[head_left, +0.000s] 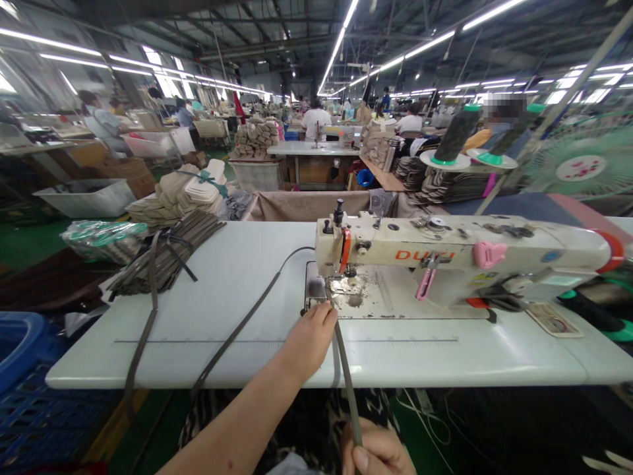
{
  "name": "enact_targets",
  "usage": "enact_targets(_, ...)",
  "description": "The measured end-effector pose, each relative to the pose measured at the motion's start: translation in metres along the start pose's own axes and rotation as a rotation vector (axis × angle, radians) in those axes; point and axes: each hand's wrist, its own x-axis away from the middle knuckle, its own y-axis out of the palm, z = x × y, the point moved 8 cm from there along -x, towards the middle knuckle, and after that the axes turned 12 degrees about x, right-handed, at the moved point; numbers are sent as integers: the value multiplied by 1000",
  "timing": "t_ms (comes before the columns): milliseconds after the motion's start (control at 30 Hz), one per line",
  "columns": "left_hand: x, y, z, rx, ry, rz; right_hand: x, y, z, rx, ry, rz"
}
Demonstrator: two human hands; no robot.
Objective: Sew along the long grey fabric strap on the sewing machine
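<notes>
A narrow dark grey-green fabric strap (347,376) runs from the needle area of the sewing machine (455,251) down over the table's front edge. Close to the presser foot, my left hand (312,330) has its fingers closed on the strap, pressing it near the needle plate. Lower down, below the table edge, my right hand (378,448) pinches the same strap between thumb and fingers. Another length of strap (242,323) comes out behind the needle and curves left across the table to the front edge.
A bundle of dark straps (171,254) lies on the left of the white table (267,363), one strap hanging over the front. A blue basket (24,389) stands at left. Thread cones (457,135) and a fan (578,165) are at right. Other people work farther back.
</notes>
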Motion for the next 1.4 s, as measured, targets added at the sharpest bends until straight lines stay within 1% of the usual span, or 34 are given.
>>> enact_targets(100,-1,1,0,-6,7,-8,-1,-1,-1,27,-14,5)
enact_targets(233,0,0,0,-3,-6,1,0,-13,2,173,15,119)
enact_targets(333,-1,-3,1,7,-17,12,3,-18,12,229,111,174)
enact_targets(400,-1,-3,2,9,-15,12,5,-20,21,177,189,224)
enact_targets(467,-1,-3,2,2,-14,8,8,-19,27,102,249,244)
enact_targets(533,-1,-2,1,-5,-16,5,8,-14,28,73,269,200)
enact_targets(667,0,1,-1,-20,-14,-13,5,-6,15,108,216,91)
enact_targets(800,1,4,-2,-40,-9,-25,5,-5,6,129,171,53)
enact_targets(1000,2,4,-3,-34,-8,-15,7,-2,4,128,144,32)
enact_targets(1200,2,8,-4,-29,7,-42,7,-1,6,126,135,38)
enact_targets(1400,2,-1,-2,10,-22,9,7,-1,6,132,132,52)
